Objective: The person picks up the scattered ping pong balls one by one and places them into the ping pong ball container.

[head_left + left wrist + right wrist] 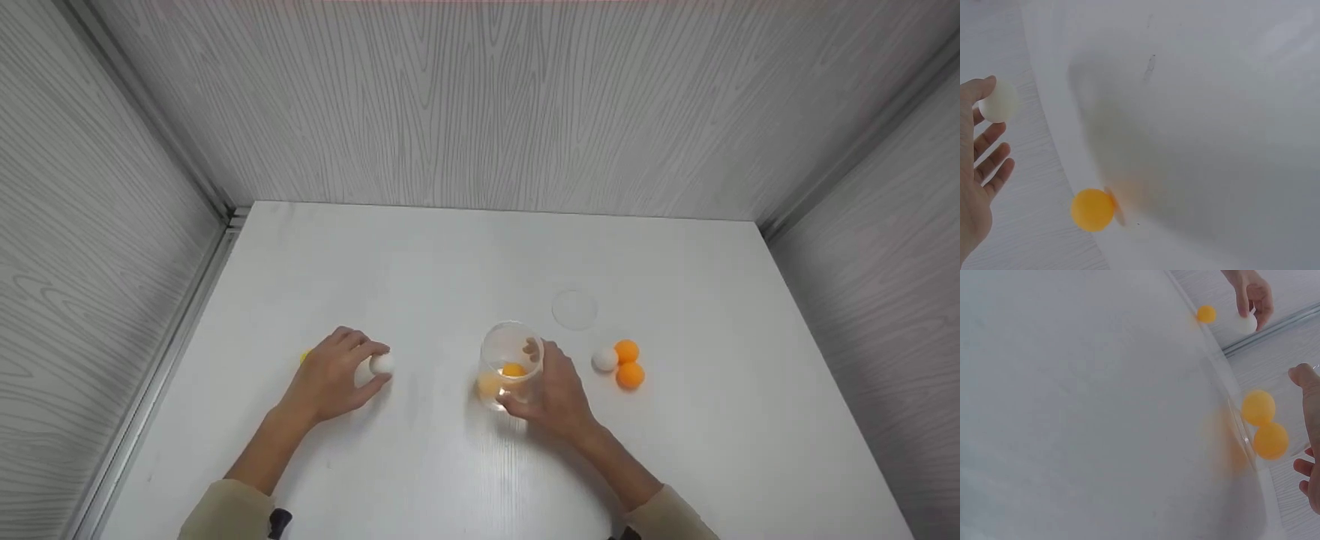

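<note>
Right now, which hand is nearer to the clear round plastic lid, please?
The right hand, just below the lid in the head view; the left hand sits well to its lower left.

grey grained panels [480, 105] and a metal rail [157, 367] border the white table [420, 262].

No readable text, labels, brands, numbers or signs in head, left wrist or right wrist view.
</note>
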`<act>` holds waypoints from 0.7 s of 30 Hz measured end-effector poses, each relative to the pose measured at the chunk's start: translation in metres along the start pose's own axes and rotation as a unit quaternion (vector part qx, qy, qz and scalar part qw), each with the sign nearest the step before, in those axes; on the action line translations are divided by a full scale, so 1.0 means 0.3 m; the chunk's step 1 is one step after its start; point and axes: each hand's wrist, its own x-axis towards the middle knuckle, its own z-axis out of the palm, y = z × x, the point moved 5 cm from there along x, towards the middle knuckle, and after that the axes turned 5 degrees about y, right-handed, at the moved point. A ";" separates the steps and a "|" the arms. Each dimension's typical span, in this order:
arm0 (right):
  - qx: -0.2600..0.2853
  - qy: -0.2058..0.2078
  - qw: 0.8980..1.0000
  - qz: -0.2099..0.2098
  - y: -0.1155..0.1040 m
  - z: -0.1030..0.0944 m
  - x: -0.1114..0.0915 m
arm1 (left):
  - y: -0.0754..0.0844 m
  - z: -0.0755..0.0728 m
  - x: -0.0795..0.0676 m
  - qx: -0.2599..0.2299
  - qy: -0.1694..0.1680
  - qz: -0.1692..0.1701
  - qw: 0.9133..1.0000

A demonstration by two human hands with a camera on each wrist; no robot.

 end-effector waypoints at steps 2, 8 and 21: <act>0.004 -0.001 1.000 0.003 0.001 0.001 -0.001 | 0.008 0.002 0.006 -0.001 0.000 0.004 1.000; 0.003 0.005 1.000 -0.009 0.003 0.002 0.001 | 0.027 0.004 0.026 -0.004 -0.011 0.003 1.000; -0.012 0.014 0.999 -0.027 0.005 0.003 0.000 | 0.077 0.006 0.061 -0.030 -0.008 0.010 0.999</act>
